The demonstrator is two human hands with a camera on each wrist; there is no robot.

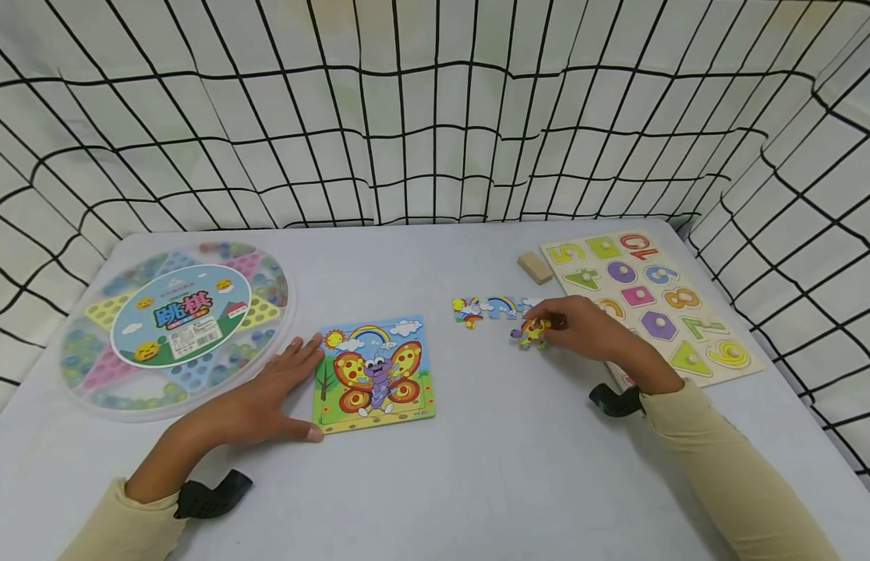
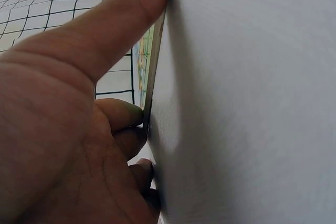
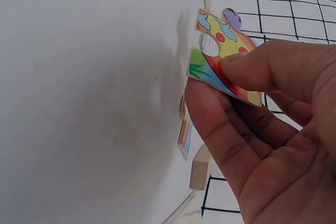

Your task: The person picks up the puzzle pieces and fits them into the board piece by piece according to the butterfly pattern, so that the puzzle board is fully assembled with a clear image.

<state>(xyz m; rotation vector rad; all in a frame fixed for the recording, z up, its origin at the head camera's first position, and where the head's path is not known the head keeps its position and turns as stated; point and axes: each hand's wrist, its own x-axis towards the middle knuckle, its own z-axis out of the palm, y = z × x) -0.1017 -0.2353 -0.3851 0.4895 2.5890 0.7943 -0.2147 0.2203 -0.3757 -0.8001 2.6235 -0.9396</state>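
Observation:
My right hand (image 1: pixel 582 327) pinches a jigsaw piece (image 3: pixel 231 59) between thumb and fingers. The piece is yellow, red and green with a purple knob. Just beyond it, a short row of joined puzzle pieces (image 1: pixel 501 306) with a sun and rainbow lies on the table. At the left, my left hand (image 1: pixel 267 397) rests with fingers spread along the left edge of a square butterfly picture board (image 1: pixel 379 370). In the left wrist view, the thumb and fingertips are right at the edge of the board (image 2: pixel 153 61).
A round Chinese checkers box (image 1: pixel 182 319) with marbles lies at the far left. On the right is a board of numbers and shapes (image 1: pixel 659 312), partly behind the right hand. A small wooden block (image 1: pixel 535 267) sits beside it. Black netting (image 1: pixel 435 128) surrounds the white table (image 1: pixel 477 483).

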